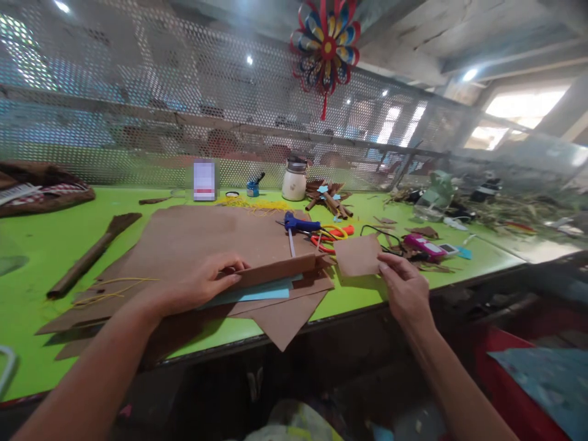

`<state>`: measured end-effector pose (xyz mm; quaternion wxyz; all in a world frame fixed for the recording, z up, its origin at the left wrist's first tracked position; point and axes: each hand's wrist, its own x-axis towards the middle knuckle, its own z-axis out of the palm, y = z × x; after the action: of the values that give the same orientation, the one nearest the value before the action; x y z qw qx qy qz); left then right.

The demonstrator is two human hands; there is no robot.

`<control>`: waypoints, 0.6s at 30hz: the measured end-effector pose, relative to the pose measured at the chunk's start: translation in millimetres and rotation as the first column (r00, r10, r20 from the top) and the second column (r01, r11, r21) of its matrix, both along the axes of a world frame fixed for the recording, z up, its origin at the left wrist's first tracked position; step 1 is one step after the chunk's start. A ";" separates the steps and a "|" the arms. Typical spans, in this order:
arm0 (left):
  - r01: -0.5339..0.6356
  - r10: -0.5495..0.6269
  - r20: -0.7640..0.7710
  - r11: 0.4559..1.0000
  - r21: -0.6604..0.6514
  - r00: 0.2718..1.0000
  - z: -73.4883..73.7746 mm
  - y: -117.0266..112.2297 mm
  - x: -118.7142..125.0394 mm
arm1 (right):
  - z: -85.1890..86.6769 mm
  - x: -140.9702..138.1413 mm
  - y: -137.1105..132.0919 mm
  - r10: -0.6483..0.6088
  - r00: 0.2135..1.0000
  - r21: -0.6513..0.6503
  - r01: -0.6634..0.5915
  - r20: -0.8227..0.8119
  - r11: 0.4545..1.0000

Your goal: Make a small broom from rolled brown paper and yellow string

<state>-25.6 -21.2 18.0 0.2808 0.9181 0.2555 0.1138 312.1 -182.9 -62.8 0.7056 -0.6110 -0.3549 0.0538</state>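
Note:
Between thumb and fingers, my left hand [220, 275] grips the near end of a folded strip of brown paper [275, 269]. Under that strip lies a light blue paper piece [257, 291], on a stack of brown paper sheets [184, 233]. My right hand [407, 285] pinches the right edge of a small, squarish piece of brown paper [357, 255], held just above the table's front edge. Behind the strip is a blue glue gun [301, 223] with a white stick at its tip. Scissors with orange and yellow handles [337, 233] lie beside it.
A rolled brown paper tube [92, 257] lies on the green table [37, 245] at left. A white jar [294, 180], a small blue bottle [253, 187] and yellow strings [261, 206] are at the back. A pink device [423, 246] sits at right; a paper flower [327, 48] hangs above.

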 end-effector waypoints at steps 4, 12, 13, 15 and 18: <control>-0.044 0.044 0.037 0.999 0.016 0.998 -5.9 2.6 -1.4 | 2.1 -2.5 -2.8 -0.003 1.000 0.019 0.003 0.015 1.000; 0.079 -0.083 0.032 0.990 0.117 0.996 -3.7 -13.6 6.4 | 8.6 -10.6 -5.9 0.059 0.995 0.119 -0.048 -0.086 0.992; 0.105 -0.108 0.005 0.980 0.169 0.994 -1.4 -18.3 8.3 | 8.5 -9.8 -5.3 0.052 0.994 0.123 -0.040 -0.094 0.992; 0.146 -0.135 -0.060 0.958 0.248 0.989 1.8 -29.0 11.8 | 7.3 -7.0 -4.0 0.005 0.995 0.086 0.004 -0.096 0.996; 0.223 -0.184 -0.148 0.921 0.318 0.972 0.9 -45.1 15.5 | 4.5 -2.2 -2.9 -0.050 0.993 0.022 0.052 -0.106 0.998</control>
<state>-10.1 -66.3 18.9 0.1169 0.9789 0.1513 0.0722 309.9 -185.8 -58.4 0.7319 -0.6075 -0.3020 0.0636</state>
